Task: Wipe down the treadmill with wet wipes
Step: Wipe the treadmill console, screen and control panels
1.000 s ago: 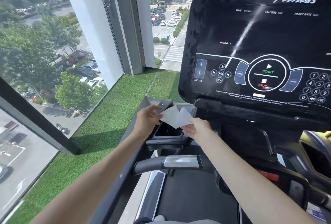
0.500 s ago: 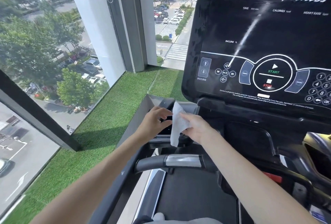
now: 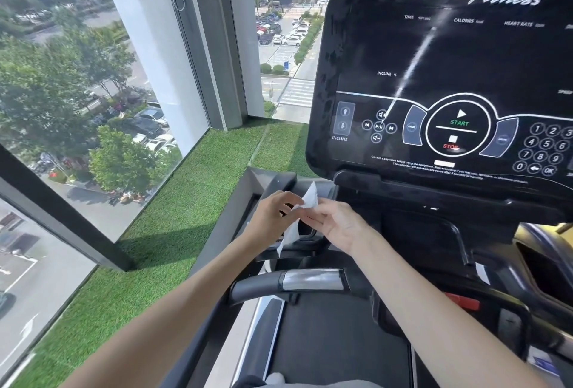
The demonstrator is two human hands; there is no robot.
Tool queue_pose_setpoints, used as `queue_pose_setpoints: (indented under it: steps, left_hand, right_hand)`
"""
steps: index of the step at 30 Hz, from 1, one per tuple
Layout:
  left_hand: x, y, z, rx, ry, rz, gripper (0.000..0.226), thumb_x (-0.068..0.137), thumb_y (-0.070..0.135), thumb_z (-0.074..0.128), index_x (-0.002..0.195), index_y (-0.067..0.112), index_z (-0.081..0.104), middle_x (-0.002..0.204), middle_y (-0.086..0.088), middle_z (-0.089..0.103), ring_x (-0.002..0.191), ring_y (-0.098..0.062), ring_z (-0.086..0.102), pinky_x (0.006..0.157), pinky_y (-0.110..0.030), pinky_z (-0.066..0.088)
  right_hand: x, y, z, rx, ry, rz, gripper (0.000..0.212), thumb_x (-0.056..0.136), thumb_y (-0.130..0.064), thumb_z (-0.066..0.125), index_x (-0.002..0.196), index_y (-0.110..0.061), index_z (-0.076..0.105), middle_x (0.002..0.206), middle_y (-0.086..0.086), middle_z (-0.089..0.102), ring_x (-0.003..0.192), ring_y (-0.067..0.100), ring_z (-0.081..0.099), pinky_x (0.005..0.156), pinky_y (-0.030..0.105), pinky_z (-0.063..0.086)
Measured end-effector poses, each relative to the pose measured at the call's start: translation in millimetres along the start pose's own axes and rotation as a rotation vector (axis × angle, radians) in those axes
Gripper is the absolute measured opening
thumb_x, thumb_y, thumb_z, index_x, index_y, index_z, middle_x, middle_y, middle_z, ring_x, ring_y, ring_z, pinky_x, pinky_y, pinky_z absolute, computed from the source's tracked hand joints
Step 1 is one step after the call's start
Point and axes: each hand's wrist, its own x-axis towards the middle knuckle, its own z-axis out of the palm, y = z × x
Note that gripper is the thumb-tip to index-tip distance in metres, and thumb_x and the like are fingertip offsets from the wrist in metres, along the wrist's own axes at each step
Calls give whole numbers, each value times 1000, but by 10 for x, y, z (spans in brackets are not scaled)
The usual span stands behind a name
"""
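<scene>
A white wet wipe (image 3: pixel 302 212) hangs folded and narrow between both hands, just below the left corner of the treadmill console (image 3: pixel 449 77). My left hand (image 3: pixel 273 217) pinches its upper part with thumb and fingers. My right hand (image 3: pixel 333 223) holds it from the right side, fingertips on the wipe. The wipe's lower end dangles over the left cup-holder tray (image 3: pixel 305 237). The black console shows START and STOP buttons, a keypad and a pale streak across the screen.
A grey handlebar with a metal sensor plate (image 3: pixel 311 280) runs below my hands. The running belt (image 3: pixel 338 344) lies underneath. Green artificial turf (image 3: pixel 173 226) and large windows (image 3: pixel 71 93) are on the left. A red safety clip (image 3: pixel 463 302) sits at the right.
The wipe, spread flat between both hands a second ago, is now gathered into a narrow hanging strip. Both hands have drawn closer together.
</scene>
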Motion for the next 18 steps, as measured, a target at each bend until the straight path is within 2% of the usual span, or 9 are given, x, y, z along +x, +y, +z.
queue_pose_setpoints:
  steps: [3,5,7,8,10,11,14,16,18]
  left_hand:
    - [17,6,17,-4,3,-22,17,91,24,64,98,11,71,100,2,65,84,-12,65,75,-19,51]
    - [14,25,32,-30,5,-36,19,91,24,64,94,8,73,91,1,65,74,-4,60,66,-11,44]
    - [14,42,28,-169,10,-122,18,91,22,64,92,6,73,81,1,65,60,4,53,58,-9,37]
    - [14,60,13,-282,16,-189,16,92,20,63,90,7,73,79,0,66,59,5,52,61,-10,38]
    - [33,50,-22,-475,25,-307,14,92,19,62,85,12,72,82,-3,68,73,-6,57,74,-23,43]
    - [37,34,-37,-498,21,-334,14,91,19,63,82,15,72,83,-4,68,78,-11,57,77,-28,43]
    - [9,24,-70,-484,-21,-353,13,91,21,63,86,16,74,89,-5,72,83,-12,60,78,-28,44]
    - [-4,18,-70,-555,-60,-388,18,92,22,62,97,9,73,100,-10,72,90,-17,63,82,-31,46]
    - [-20,26,-68,-675,-96,-435,21,93,19,59,102,4,71,101,-13,71,90,-18,64,79,-30,48]
  right_hand:
    - [15,24,1,-74,18,-33,23,87,9,55,109,13,61,96,17,69,85,23,68,79,29,58]
    - [34,40,13,-114,66,-59,15,90,5,56,102,11,63,91,14,69,83,21,66,79,29,58]
    - [53,58,45,-138,108,-81,13,93,2,54,94,3,66,80,7,71,78,18,64,78,29,57]
    - [57,65,62,-143,120,-89,14,94,0,53,94,0,67,77,5,71,77,16,65,77,28,56]
    - [55,64,83,-167,140,-99,15,94,-3,54,96,-2,68,80,5,71,77,16,65,74,27,56]
    - [45,58,89,-192,148,-100,14,94,-4,55,98,-3,68,83,6,70,77,16,64,73,27,55]
    - [7,39,108,-270,155,-105,10,89,-4,62,95,-7,69,83,5,70,76,15,66,68,25,54]
    - [-2,40,135,-316,168,-114,7,87,-4,65,89,-9,69,82,6,70,75,15,67,67,24,54]
    - [6,54,153,-345,202,-131,7,87,-3,65,87,-9,68,84,9,71,75,17,68,66,24,55]
